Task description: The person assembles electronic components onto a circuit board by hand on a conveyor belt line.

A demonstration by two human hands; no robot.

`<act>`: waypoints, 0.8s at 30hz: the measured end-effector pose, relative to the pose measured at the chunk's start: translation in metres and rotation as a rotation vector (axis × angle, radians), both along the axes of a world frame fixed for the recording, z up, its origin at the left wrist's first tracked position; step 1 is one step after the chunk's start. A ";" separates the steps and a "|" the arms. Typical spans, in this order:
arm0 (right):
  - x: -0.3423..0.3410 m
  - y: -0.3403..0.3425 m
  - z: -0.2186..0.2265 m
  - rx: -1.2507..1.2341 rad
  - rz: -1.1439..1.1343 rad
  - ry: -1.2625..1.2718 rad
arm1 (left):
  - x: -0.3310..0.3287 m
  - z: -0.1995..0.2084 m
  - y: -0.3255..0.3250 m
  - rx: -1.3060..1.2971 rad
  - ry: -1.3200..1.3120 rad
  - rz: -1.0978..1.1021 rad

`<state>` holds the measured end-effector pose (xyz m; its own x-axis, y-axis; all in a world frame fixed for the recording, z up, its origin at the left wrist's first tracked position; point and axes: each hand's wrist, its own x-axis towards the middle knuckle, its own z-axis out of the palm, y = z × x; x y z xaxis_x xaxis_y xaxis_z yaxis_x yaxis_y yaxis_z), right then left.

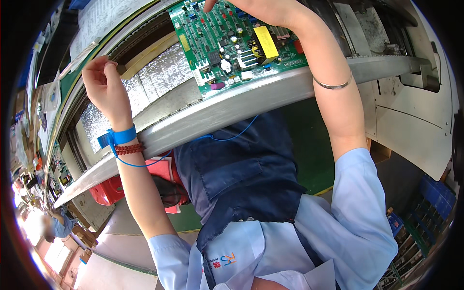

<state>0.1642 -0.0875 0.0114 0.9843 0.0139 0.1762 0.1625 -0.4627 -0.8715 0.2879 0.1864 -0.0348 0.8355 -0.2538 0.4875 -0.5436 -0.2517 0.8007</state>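
Note:
A green circuit board (192, 48) lies across the conveyor, at the top middle. It carries a yellow transformer (266, 43), white connectors, capacitors and many small parts. My right hand (263, 10) reaches over the board's far part; the picture's top edge cuts it off. One fingertip shows above the board, but the other fingers are hidden, so its grip is unclear. Left of the board, my left hand (107, 92) hovers above the conveyor, apart from it. Its fingers curl loosely inward, with nothing visible in them. A blue wrist strap (124, 135) with a thin cord circles that wrist.
A metal conveyor rail (232, 108) runs between my body and the board. Silvery foil sheeting (162, 72) covers the conveyor bed to the left. Below the rail is a red bag (107, 189). White machine panels (411, 130) stand at right; another person (62, 227) is far left.

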 end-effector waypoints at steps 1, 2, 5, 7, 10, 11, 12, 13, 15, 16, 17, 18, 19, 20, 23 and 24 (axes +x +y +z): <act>0.000 0.002 0.004 0.066 -0.037 0.030 | 0.000 0.000 0.000 -0.001 0.004 -0.003; 0.001 0.001 0.002 0.036 -0.049 -0.006 | 0.000 0.001 0.001 -0.003 0.007 -0.006; 0.007 -0.001 -0.013 -0.280 -0.171 -0.268 | -0.002 0.001 -0.001 0.024 0.004 0.004; 0.004 -0.001 -0.013 -0.381 -0.193 -0.267 | -0.003 0.002 -0.003 0.029 -0.004 0.005; -0.005 0.005 -0.002 -0.502 -0.196 -0.229 | -0.006 0.003 -0.004 -0.013 0.013 -0.011; -0.007 0.006 0.002 -0.509 -0.188 -0.240 | -0.005 0.003 -0.003 -0.018 0.024 -0.015; -0.009 0.008 0.006 -0.497 -0.227 -0.254 | -0.006 0.003 -0.002 -0.012 0.028 -0.013; -0.010 0.007 0.008 -0.487 -0.266 -0.270 | -0.007 0.003 -0.002 -0.008 0.032 -0.012; -0.008 0.005 0.004 -0.611 -0.312 -0.401 | -0.009 0.003 -0.006 -0.026 0.010 -0.018; -0.008 0.006 0.004 -0.686 -0.323 -0.436 | -0.009 0.004 -0.005 -0.019 0.017 -0.018; -0.008 0.009 0.003 -0.762 -0.334 -0.470 | -0.009 0.004 -0.005 -0.012 0.025 -0.017; -0.008 0.012 0.000 -0.719 -0.324 -0.434 | -0.011 0.003 -0.004 -0.017 0.043 -0.010; -0.008 0.011 -0.006 -0.794 -0.357 -0.426 | -0.012 0.005 -0.005 -0.024 0.056 -0.011; -0.008 0.012 -0.010 -0.817 -0.355 -0.411 | -0.013 0.005 -0.005 -0.026 0.062 -0.015; -0.007 0.014 -0.011 -0.858 -0.364 -0.394 | -0.016 0.007 -0.007 -0.032 0.069 -0.020; -0.007 0.015 -0.012 -0.870 -0.383 -0.384 | -0.017 0.008 -0.007 -0.029 0.073 -0.027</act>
